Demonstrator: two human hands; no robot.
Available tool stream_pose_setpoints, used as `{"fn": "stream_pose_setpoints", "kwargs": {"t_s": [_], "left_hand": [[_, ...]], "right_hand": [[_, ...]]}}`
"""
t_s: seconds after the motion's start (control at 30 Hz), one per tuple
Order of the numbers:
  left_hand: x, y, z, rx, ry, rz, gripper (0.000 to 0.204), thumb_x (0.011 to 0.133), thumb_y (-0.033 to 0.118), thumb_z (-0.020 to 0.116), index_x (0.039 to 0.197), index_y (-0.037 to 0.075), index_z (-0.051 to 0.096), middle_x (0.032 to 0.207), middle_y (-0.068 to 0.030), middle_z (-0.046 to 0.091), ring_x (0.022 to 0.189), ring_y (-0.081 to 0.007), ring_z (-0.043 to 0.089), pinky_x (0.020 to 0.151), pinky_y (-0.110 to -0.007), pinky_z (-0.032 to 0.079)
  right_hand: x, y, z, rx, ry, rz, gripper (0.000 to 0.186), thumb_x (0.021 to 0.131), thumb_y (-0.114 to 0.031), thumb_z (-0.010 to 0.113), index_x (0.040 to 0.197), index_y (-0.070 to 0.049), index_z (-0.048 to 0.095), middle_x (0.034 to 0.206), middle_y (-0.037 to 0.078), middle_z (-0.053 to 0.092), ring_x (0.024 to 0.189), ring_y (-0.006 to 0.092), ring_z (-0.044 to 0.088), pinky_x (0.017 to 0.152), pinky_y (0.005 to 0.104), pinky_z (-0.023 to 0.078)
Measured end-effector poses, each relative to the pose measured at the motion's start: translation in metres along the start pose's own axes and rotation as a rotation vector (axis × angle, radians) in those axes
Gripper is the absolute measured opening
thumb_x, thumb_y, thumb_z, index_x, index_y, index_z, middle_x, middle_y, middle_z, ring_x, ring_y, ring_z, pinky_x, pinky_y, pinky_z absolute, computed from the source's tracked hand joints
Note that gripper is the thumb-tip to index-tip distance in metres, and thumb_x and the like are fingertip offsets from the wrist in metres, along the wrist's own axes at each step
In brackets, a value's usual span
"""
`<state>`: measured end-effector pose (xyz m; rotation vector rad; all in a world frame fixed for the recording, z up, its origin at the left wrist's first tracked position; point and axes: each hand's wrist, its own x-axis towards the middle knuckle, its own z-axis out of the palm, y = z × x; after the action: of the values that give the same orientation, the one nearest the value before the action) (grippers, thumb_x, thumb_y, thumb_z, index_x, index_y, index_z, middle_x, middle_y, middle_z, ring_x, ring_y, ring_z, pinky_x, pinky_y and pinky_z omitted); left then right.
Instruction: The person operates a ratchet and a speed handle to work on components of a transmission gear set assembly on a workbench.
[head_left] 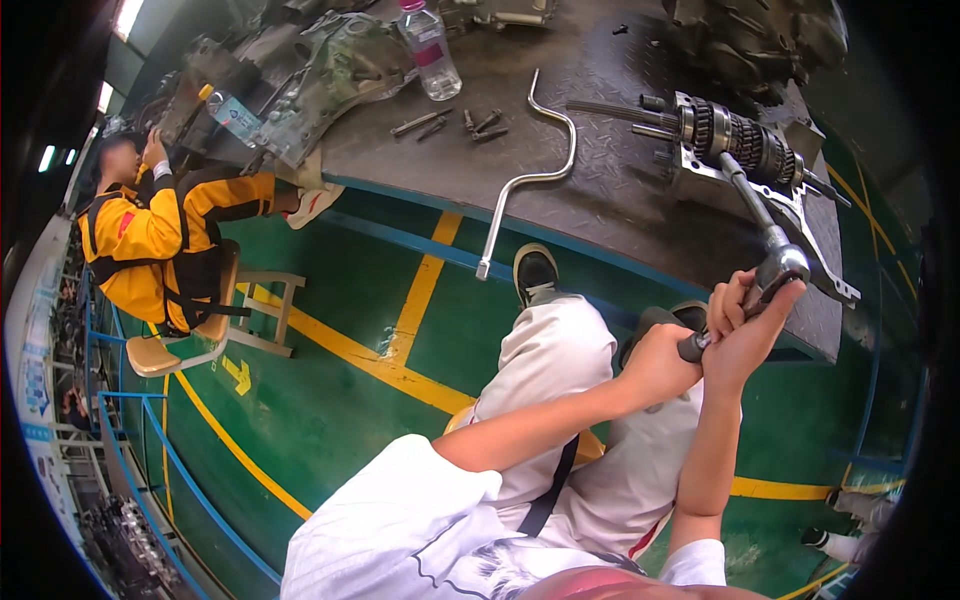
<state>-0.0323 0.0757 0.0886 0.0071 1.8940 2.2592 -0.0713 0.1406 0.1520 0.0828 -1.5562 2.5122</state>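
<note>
My left hand is closed around the grip of a ratchet wrench. My right hand wraps the wrench nearer its head, thumb along the head. From the ratchet head a long extension bar runs up and away to a gear shaft assembly, its far end at the gears; the exact contact there is too small to make out. The gears rest in an open metal housing at the right of the workbench. A bent speed-handle wrench lies left of it, one end past the bench edge.
Several bolts or pins lie near a clear bottle. Large castings and a second bottle are at the left; another casting is at the back. A person in orange sits on a chair at the left.
</note>
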Motion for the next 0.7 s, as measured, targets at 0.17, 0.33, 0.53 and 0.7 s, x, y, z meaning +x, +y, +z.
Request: {"fn": "stream_pose_setpoints", "kwargs": {"t_s": [0.17,0.33,0.53,0.7], "left_hand": [[-0.0012,0.0023,-0.0025,0.022,-0.003,0.038,0.013,0.067,0.008,0.062,0.065,-0.004,0.058,0.054,-0.016,0.056,0.048,-0.0234,0.057,0.049,-0.032,0.043],[-0.0017,0.0045,0.0,0.038,0.007,0.013,0.015,0.067,0.01,0.063,0.064,-0.004,0.057,0.054,-0.0164,0.055,0.048,-0.0265,0.057,0.049,-0.033,0.043],[-0.0025,0.0068,-0.0026,0.034,-0.012,-0.018,0.017,0.067,0.012,0.063,0.062,-0.003,0.056,0.053,-0.0158,0.054,0.049,-0.0247,0.057,0.05,-0.033,0.043],[-0.0039,0.0074,-0.0025,0.066,0.006,0.031,0.013,0.068,0.003,0.062,0.062,-0.004,0.054,0.051,-0.0102,0.054,0.045,-0.0157,0.053,0.046,-0.028,0.04]], "right_hand": [[-0.0023,-0.001,0.0028,0.042,-0.037,-0.08,0.057,0.091,-0.055,0.033,0.093,-0.001,0.05,0.048,-0.004,0.024,0.037,0.0045,0.019,0.035,0.021,0.014],[-0.0012,-0.0048,0.0037,-0.028,0.002,-0.061,0.06,0.092,-0.055,0.03,0.098,0.001,0.048,0.049,-0.004,0.025,0.036,0.0037,0.02,0.035,0.0197,0.015],[0.0002,-0.0018,0.0029,-0.037,0.006,-0.067,0.056,0.092,-0.055,0.032,0.093,-0.001,0.049,0.048,-0.003,0.027,0.035,0.0038,0.022,0.035,0.0191,0.016],[-0.0002,-0.0007,0.0011,0.005,-0.026,-0.061,0.052,0.091,-0.054,0.036,0.09,-0.003,0.049,0.049,-0.003,0.026,0.037,0.004,0.019,0.035,0.0209,0.014]]}}
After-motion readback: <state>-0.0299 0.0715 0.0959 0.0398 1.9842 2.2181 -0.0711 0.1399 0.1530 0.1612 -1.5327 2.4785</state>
